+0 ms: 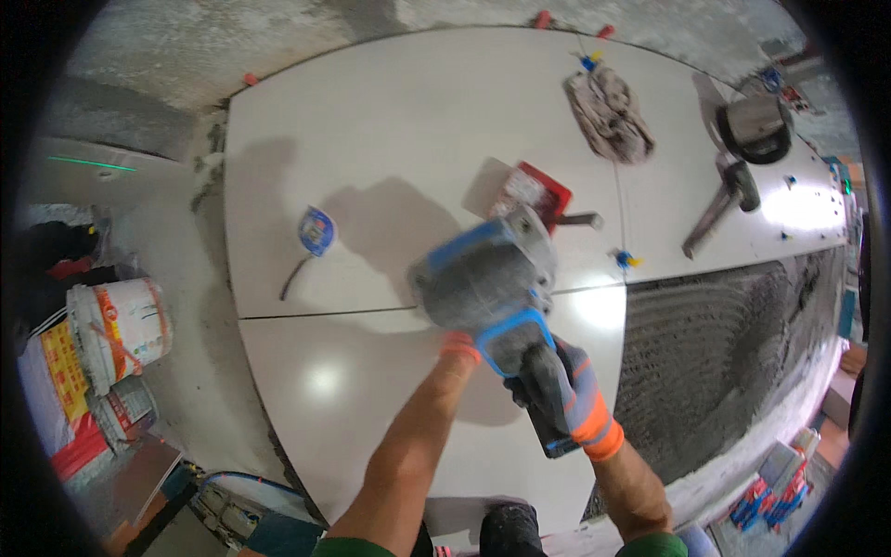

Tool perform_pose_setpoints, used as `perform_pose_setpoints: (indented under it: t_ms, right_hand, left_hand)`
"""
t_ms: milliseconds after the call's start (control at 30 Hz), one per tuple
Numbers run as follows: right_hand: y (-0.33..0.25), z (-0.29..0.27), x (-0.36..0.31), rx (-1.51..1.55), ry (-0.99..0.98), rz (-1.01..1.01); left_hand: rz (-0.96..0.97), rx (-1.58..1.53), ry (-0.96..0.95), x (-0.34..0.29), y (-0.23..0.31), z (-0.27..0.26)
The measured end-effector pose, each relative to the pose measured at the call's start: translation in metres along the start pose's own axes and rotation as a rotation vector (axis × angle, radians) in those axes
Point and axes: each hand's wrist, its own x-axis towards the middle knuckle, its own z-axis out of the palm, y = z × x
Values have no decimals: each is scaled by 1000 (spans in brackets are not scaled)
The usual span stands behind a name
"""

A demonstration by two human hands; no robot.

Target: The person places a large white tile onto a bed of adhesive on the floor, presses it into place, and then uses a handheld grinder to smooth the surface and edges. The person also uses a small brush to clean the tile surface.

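A grey and blue cordless power tool (478,274), blurred by motion, is held above the large pale tiles (353,399). My right hand (561,390), in a grey glove with an orange cuff, is wrapped round its handle, the dark base jutting out below. The tool covers most of my left hand (458,348); only an orange cuff shows at the tool's near side, and the fingers are hidden. Just beyond the tool lies a red tray (555,193) with pale bits and a dark handle beside it. Left of it rests a blue tape measure (317,232) with a dark strap.
Combed grey mortar (715,362) covers the floor at right. A crumpled rag (608,113), a mallet (724,206), a metal pot (756,128) and blue-yellow tile levellers (626,258) sit on the far tiles. White buckets (130,330) stand left; a blue hose (246,478) lies lower left.
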Motion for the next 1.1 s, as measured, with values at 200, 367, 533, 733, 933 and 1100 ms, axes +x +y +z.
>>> perform_pose_setpoints:
  t_ms: [200, 367, 533, 733, 933, 1100]
  right_hand:
    - [101, -24, -122, 31, 375, 291]
    - [174, -15, -162, -27, 253, 589]
    - [216, 13, -120, -530, -131, 295]
    - [215, 62, -53, -698, -104, 378]
    - [164, 92, -28, -1089, -136, 194]
    - [149, 105, -39, -1155, -9, 172]
  left_hand:
    - [-137, -83, 89, 10, 2, 15]
    - [-114, -31, 148, 10, 2, 24]
    - [-110, -26, 99, 9, -4, 13]
    - [-309, -509, 2, -111, -44, -74]
    - [-840, -455, -307, -168, -40, -107]
    - [-996, -375, -277, -150, -29, -114]
